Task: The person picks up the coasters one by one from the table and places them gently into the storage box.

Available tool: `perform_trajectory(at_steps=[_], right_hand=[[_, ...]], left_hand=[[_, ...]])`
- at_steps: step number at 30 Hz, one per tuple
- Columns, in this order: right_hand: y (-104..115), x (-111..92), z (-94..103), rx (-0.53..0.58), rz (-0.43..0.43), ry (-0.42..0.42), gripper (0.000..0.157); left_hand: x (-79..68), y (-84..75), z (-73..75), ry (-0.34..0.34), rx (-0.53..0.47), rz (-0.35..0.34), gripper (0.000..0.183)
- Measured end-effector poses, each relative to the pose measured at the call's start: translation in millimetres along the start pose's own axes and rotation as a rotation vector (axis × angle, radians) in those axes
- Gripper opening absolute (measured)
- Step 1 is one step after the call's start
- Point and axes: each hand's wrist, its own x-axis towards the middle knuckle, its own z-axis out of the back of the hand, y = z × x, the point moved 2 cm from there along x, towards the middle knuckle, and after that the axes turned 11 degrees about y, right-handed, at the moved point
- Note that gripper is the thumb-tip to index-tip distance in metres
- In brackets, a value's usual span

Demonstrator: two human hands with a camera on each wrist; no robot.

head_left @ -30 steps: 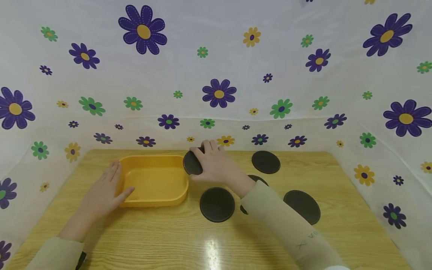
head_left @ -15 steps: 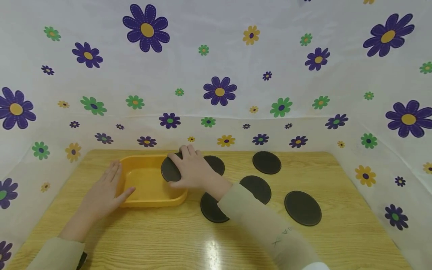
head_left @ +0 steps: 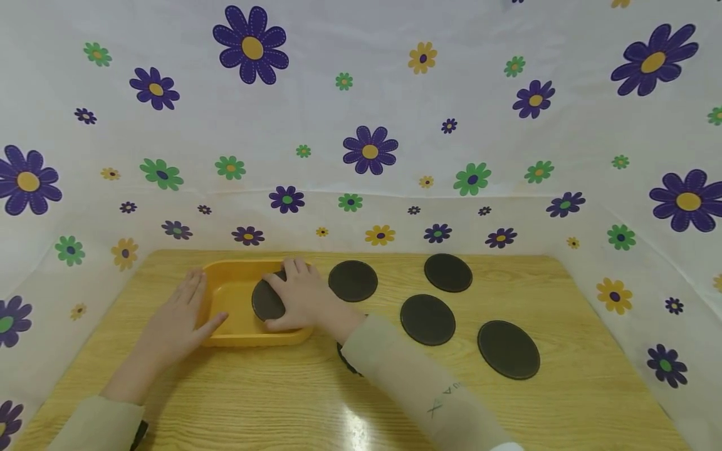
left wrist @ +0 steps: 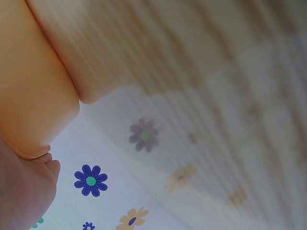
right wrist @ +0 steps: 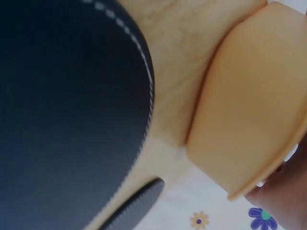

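My right hand (head_left: 307, 299) grips a round black coaster (head_left: 267, 299) across its top, with fingers over the far edge and thumb at the near edge. Hand and coaster are within the right half of the yellow tray (head_left: 254, 340). At the tray's left end lies my left hand (head_left: 169, 329), fingers straight along the outer wall and thumb reaching over the rim. In the left wrist view, part of the left hand (left wrist: 29, 191) shows below the tray wall (left wrist: 38, 81). The right wrist view has the right hand (right wrist: 283, 196) partly hidden behind the tray's rim.
Right of the tray, several black coasters lie spread on the wooden table (head_left: 254, 401), among them one at the back (head_left: 353, 281) and one at far right (head_left: 509, 349). A stitched coaster (right wrist: 72, 120) beneath my right forearm is mostly hidden in the head view. Flowered cloth (head_left: 395, 94) encloses the table.
My right hand has carried the coaster left from the tray's right rim and lowered it into the tray. Coasters behind the arm have come into sight. The left hand stays put.
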Motion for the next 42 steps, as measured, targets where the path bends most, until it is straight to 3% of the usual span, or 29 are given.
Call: perform_trajectory(at_steps=[8, 22, 27, 35, 42], right_hand=[[1, 14, -11.0, -0.015, -0.040, 0.064, 0.090], [0, 23, -7.3, -0.056, -0.072, 0.112, 0.088], [-3, 23, -6.4, -0.030, -0.058, 0.092, 0.085], [-9, 18, -3.7, -0.015, -0.015, -0.014, 0.080], [-33, 3, 3.1, -0.009, -0.038, -0.075, 0.078]], left_hand=[[7.5, 4.8, 1.9, -0.006, 0.006, -0.016, 0.097], [21.1, 11.9, 8.7, 0.015, -0.012, -0.023, 0.097], [21.7, 10.8, 9.2, 0.017, -0.017, -0.018, 0.097], [21.0, 13.2, 7.2, 0.006, -0.003, -0.025, 0.096], [20.4, 13.7, 5.2, 0.019, -0.017, -0.032, 0.097]])
